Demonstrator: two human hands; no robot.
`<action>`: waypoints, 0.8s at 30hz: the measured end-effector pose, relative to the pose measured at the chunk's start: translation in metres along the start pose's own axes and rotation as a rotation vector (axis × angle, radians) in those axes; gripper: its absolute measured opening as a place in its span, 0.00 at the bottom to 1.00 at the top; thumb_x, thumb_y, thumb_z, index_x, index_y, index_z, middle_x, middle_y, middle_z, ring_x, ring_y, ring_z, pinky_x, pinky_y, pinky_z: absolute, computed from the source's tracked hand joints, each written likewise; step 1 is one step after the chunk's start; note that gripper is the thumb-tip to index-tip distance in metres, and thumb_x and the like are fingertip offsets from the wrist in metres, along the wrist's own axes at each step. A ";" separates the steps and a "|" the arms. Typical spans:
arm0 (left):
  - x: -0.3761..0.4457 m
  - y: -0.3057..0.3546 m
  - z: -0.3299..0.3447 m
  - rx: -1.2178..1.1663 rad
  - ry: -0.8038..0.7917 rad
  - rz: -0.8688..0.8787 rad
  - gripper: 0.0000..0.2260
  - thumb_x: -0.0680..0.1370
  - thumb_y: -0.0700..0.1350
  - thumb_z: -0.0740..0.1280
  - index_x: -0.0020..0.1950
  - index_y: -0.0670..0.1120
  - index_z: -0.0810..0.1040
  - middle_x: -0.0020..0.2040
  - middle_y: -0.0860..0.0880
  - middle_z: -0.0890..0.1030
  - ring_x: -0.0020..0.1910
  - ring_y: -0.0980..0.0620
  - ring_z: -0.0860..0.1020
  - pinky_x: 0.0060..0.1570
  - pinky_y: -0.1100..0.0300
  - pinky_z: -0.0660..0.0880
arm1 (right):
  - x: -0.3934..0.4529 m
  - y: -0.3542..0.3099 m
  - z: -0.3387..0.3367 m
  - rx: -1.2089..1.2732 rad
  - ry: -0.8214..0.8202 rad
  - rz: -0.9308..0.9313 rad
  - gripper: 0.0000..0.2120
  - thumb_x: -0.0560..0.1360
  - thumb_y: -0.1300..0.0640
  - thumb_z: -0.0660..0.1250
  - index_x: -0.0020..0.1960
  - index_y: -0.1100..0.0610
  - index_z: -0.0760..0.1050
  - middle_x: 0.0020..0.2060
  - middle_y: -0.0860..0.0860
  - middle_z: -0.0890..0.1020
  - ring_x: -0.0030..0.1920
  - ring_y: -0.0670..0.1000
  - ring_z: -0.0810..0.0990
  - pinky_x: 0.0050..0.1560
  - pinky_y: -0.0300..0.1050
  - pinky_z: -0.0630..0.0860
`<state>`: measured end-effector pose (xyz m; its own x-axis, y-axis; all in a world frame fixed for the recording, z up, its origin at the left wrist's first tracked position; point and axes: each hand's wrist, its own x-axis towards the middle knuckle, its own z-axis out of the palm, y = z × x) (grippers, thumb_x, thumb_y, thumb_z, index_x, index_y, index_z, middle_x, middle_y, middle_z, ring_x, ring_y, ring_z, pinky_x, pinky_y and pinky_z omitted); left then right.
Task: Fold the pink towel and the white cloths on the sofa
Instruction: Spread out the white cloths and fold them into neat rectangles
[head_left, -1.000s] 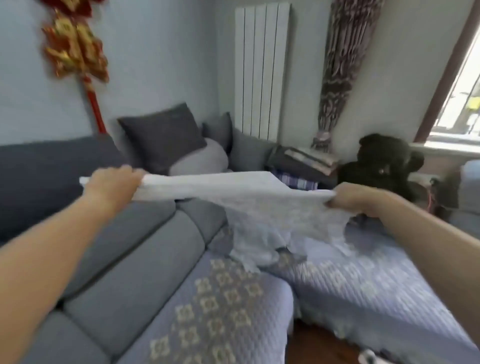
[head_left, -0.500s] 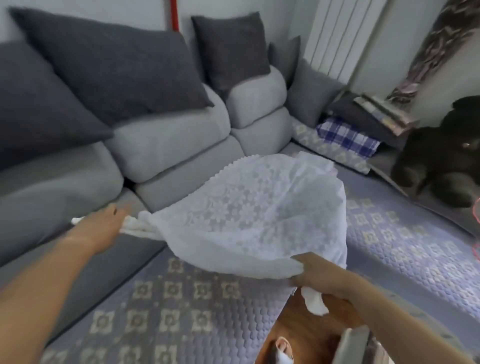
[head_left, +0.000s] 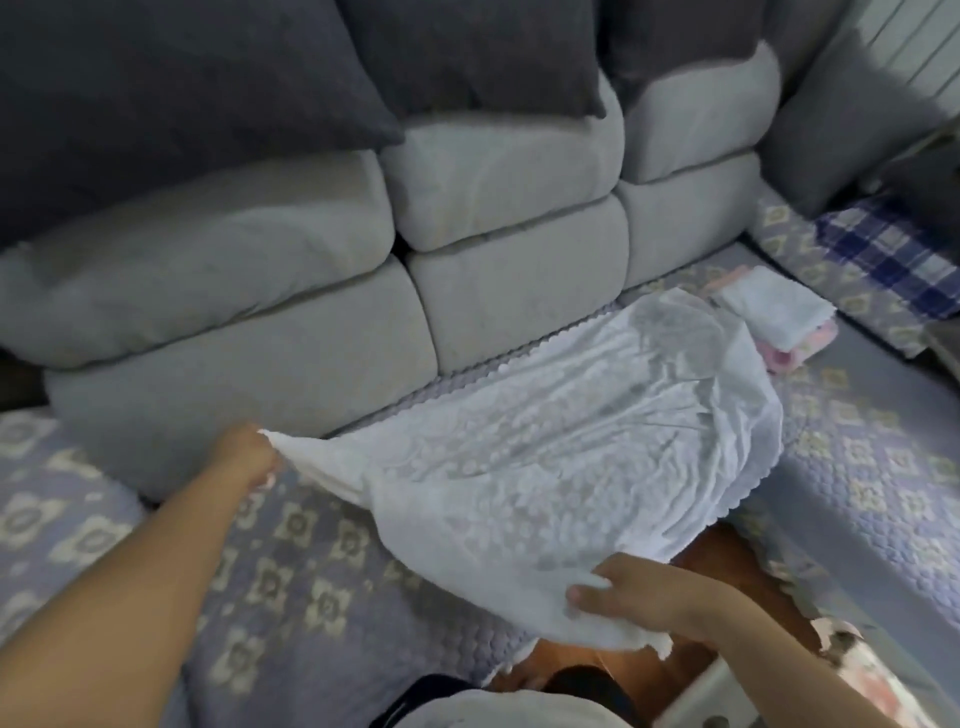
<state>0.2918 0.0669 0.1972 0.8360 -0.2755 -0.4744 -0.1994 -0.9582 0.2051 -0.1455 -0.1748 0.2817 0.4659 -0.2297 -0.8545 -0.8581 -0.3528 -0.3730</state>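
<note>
A large white lace cloth (head_left: 561, 447) lies spread and wrinkled across the sofa seat (head_left: 291, 587), its far edge against the grey backrest. My left hand (head_left: 247, 457) pinches its left corner close to the backrest. My right hand (head_left: 623, 590) grips the near corner, which hangs over the seat's front edge. Past the cloth's far right end sits a folded white cloth (head_left: 774, 306) on top of the folded pink towel (head_left: 795, 348).
Grey back cushions (head_left: 493, 171) and dark pillows (head_left: 182, 88) line the rear. A blue plaid fabric (head_left: 893, 254) lies at the right on the corner section. Brown floor (head_left: 717, 551) shows in the gap between the seat sections.
I have lowered the white cloth from mid-air onto the seat and spread it out. My view has tilted down from the room to the sofa. Both hands still hold its corners.
</note>
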 end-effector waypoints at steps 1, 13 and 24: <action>-0.004 -0.005 0.007 -0.073 0.010 -0.026 0.09 0.79 0.36 0.66 0.55 0.35 0.83 0.59 0.33 0.82 0.55 0.38 0.82 0.53 0.53 0.76 | 0.000 0.001 0.006 -0.010 -0.032 -0.007 0.28 0.69 0.26 0.64 0.55 0.46 0.83 0.48 0.43 0.86 0.51 0.46 0.84 0.61 0.47 0.77; -0.048 -0.003 -0.010 -1.159 0.015 -0.095 0.16 0.81 0.34 0.61 0.67 0.43 0.76 0.62 0.38 0.79 0.49 0.43 0.80 0.43 0.49 0.83 | -0.032 0.025 0.086 0.253 0.208 0.042 0.06 0.81 0.51 0.66 0.52 0.48 0.81 0.48 0.45 0.86 0.46 0.42 0.83 0.40 0.33 0.73; 0.029 -0.075 -0.180 -1.205 0.237 0.274 0.13 0.77 0.40 0.64 0.58 0.55 0.75 0.46 0.54 0.77 0.37 0.59 0.74 0.36 0.69 0.72 | -0.079 -0.109 0.267 0.017 -0.090 0.106 0.23 0.72 0.36 0.71 0.51 0.56 0.80 0.53 0.55 0.81 0.51 0.50 0.77 0.51 0.41 0.70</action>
<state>0.4230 0.1444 0.3222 0.9372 -0.3133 -0.1534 0.1074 -0.1593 0.9814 -0.1465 0.1240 0.2933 0.3515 -0.1822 -0.9183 -0.9056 -0.3148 -0.2842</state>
